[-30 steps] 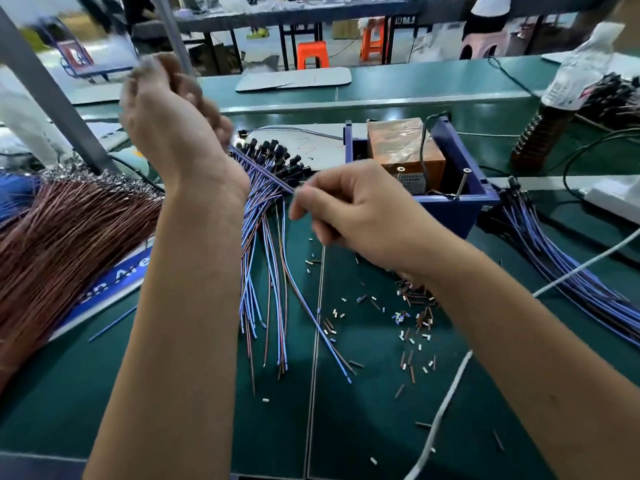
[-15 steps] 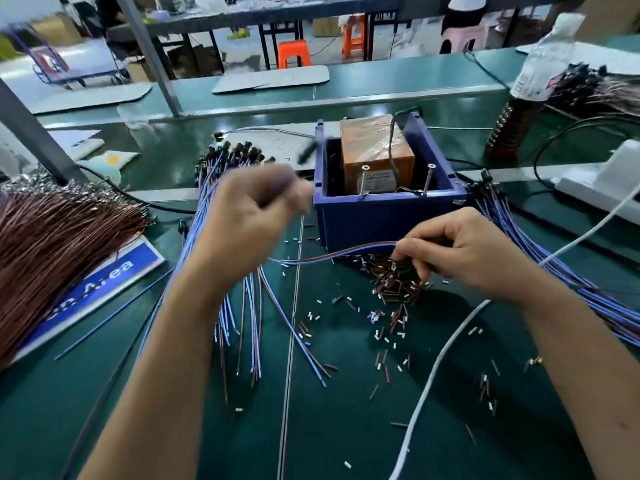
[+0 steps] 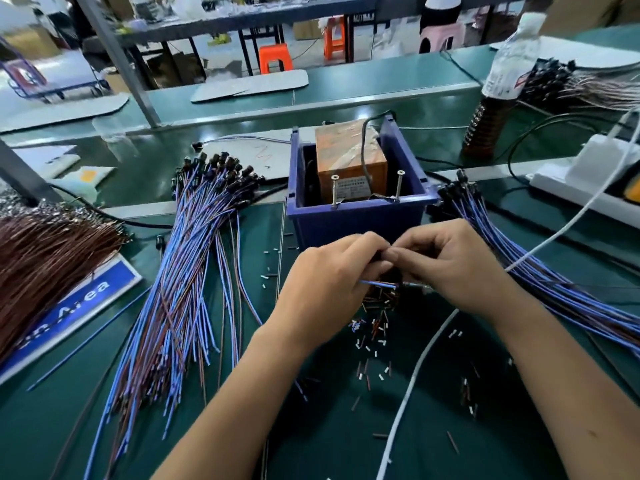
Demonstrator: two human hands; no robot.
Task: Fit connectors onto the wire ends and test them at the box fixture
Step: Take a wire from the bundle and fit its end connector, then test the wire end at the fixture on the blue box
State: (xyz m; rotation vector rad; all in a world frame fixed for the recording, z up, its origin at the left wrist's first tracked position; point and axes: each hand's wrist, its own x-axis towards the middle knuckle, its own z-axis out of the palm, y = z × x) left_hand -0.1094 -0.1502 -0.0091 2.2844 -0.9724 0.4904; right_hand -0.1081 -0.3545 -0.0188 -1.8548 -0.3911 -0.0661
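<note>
Both hands are now brought together just in front of the blue box fixture (image 3: 356,216), whereas half a second ago they were held well apart, the left one raised and blurred by the bundle on its side. The left hand (image 3: 329,289) is curled, its fingertips meeting those of the right hand (image 3: 453,265), which is likewise curled. A blue and brown wire end (image 3: 377,283) is seen between them, pinched by both; whether a connector is already seated on it cannot be told. The long stretch of wire formerly drawn between the hands is no longer seen. Directly beneath the hands the heap of small connectors (image 3: 379,306) is scattered on the green mat (image 3: 329,427). Beyond the left hand, a fanned bundle of blue and brown wires (image 3: 180,299) is laid, unchanged in its lie. Beyond the right hand, a second bundle of blue wires (image 3: 540,275) is spread, and a white cable (image 3: 412,375) is passed under the right wrist.
</note>
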